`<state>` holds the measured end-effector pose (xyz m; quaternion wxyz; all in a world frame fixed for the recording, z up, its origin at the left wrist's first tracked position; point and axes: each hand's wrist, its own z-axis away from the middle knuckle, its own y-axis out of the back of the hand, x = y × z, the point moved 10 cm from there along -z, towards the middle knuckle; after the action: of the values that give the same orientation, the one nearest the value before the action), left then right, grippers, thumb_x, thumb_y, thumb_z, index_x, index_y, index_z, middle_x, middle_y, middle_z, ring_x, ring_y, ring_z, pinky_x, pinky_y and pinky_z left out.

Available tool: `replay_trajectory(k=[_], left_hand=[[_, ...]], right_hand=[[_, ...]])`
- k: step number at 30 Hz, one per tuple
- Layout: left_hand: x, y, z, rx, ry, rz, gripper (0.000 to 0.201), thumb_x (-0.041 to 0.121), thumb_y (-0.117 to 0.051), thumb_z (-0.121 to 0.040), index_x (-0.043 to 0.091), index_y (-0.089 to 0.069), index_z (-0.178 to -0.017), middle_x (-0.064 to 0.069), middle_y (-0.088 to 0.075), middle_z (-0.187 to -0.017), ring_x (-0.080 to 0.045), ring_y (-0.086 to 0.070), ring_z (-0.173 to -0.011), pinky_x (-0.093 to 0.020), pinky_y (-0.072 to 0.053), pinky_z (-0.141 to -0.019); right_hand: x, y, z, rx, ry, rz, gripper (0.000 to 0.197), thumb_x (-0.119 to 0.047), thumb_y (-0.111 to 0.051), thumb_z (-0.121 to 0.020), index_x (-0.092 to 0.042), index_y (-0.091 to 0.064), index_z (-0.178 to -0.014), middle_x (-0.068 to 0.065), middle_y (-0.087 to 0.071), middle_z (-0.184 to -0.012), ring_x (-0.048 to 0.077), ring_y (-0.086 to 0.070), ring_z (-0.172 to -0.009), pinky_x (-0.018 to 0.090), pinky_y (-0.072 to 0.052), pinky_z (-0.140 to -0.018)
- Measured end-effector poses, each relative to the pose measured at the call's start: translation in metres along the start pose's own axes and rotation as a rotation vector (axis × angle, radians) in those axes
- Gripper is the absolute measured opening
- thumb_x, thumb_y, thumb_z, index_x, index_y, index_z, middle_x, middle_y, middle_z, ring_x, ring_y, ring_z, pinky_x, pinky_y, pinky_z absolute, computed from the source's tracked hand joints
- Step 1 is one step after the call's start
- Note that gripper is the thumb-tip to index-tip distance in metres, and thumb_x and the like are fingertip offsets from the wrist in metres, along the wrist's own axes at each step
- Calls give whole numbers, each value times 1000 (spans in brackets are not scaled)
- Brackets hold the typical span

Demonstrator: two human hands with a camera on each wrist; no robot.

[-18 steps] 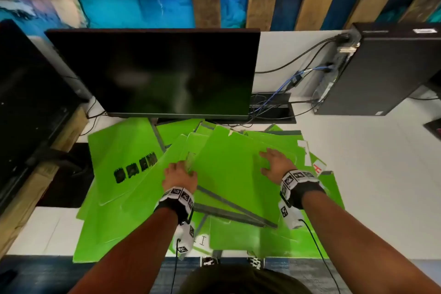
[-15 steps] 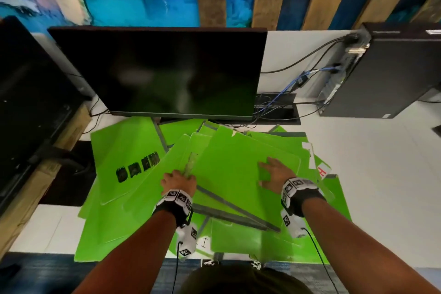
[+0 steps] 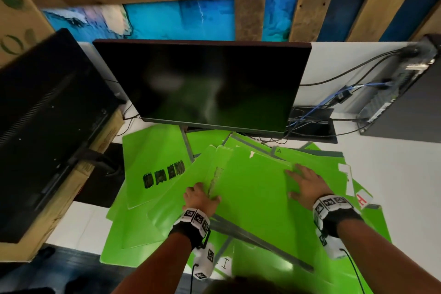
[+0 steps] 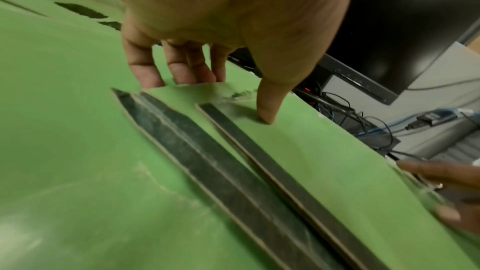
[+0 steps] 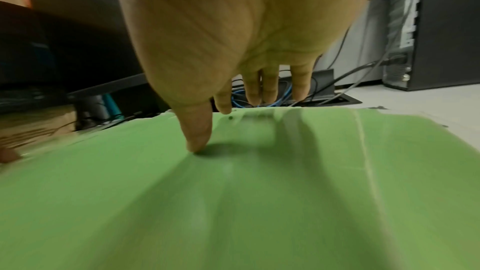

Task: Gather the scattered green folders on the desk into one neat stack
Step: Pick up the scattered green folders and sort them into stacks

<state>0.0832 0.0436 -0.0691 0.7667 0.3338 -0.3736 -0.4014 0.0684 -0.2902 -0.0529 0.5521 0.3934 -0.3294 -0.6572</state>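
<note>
Several green folders lie overlapped on the white desk [image 3: 401, 186] in front of me. Both hands are on the top green folder [image 3: 253, 198]. My left hand [image 3: 200, 198] pinches its left edge: in the left wrist view the thumb [image 4: 267, 114] presses on top and the fingers [image 4: 145, 73] slip under the corner. My right hand [image 3: 307, 184] rests on its right side, with the thumb [image 5: 197, 139] down on the cover and the fingers straight toward the far edge. A folder with black scribbled marks [image 3: 152, 162] lies to the left. More folders [image 3: 358, 234] fan out underneath, toward the desk's front edge.
A dark monitor [image 3: 210, 83] stands just behind the pile, its stand among the folders. A second black screen [image 3: 47, 126] sits on a wooden box at the left. A computer tower [image 3: 410, 102] and cables [image 3: 322, 112] fill the back right.
My view has lifted and shifted. Both hands stay on the two sides of the top folder. Its position in the pile looks nearly the same.
</note>
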Motion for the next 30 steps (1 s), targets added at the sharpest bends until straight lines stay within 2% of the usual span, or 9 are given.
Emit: replay_trajectory(k=[4,8,10,13,17,20,23,26,30], left_hand=[[9,-3,-3,-34,-86,68,74,45,-76,-72,10,-44,-129,-9,-48,-127,-27,-46,-120,-32,-39,-98],[32,8,3,-34,-311,270,50,13,-77,-76,8,-48,-117,-2,-44,-107,-19,-46,-100,-8,-29,-72],[42,12,8,-134,-393,443,41,-1,-71,-79,11,-51,-112,0,-46,-103,-16,-44,-99,-1,-34,-72],[58,27,16,-252,-399,784,39,-8,-69,-78,17,-55,-105,0,-52,-102,-13,-49,-96,-9,-48,-72],[92,48,34,-327,-511,832,38,-6,-66,-81,24,-60,-103,2,-59,-108,-6,-56,-99,-13,-52,-74],[105,63,36,-283,-565,870,30,-2,-67,-82,23,-65,-100,8,-72,-96,-3,-65,-94,-20,-54,-84],[101,72,31,-226,-523,1045,27,11,-71,-81,13,-63,-106,9,-74,-103,-12,-67,-101,-30,-55,-83],[88,38,30,-344,-317,1115,71,29,-74,-72,15,-43,-133,1,-55,-127,-24,-59,-104,-34,-53,-74],[98,-3,48,-388,-303,945,37,4,-57,-92,18,-46,-124,2,-62,-116,-11,-59,-98,-19,-52,-77]], right_hand=[[2,-13,-9,-63,-83,-55,98,-63,-56,-79,-30,2,-152,11,-2,-160,33,-9,-146,46,-18,-116],[9,-6,-4,21,-109,-52,108,-73,-56,-71,-24,-3,-152,13,-22,-150,32,-25,-138,45,-27,-113],[12,2,1,82,-74,-135,109,-72,-59,-69,-20,-9,-151,10,-25,-147,29,-27,-137,44,-26,-114],[25,17,13,169,-99,-288,101,-67,-63,-70,-19,-22,-149,9,-32,-142,27,-33,-132,43,-31,-110],[42,41,30,294,-129,-365,81,-57,-66,-76,-17,-38,-140,5,-46,-131,26,-40,-124,41,-34,-103],[67,34,39,258,-219,-757,62,-39,-72,-80,-9,-49,-129,-2,-52,-116,19,-48,-113,34,-38,-97],[96,24,49,368,-260,-994,84,-70,-69,-63,-12,-57,-123,6,-62,-124,24,-58,-111,47,-44,-100],[99,8,63,385,-298,-1173,85,-57,-73,-69,-7,-50,-133,12,-56,-133,30,-53,-120,49,-37,-107],[85,-13,73,361,-269,-1312,95,-70,-73,-56,-17,-51,-132,8,-56,-132,31,-50,-125,45,-36,-106]])
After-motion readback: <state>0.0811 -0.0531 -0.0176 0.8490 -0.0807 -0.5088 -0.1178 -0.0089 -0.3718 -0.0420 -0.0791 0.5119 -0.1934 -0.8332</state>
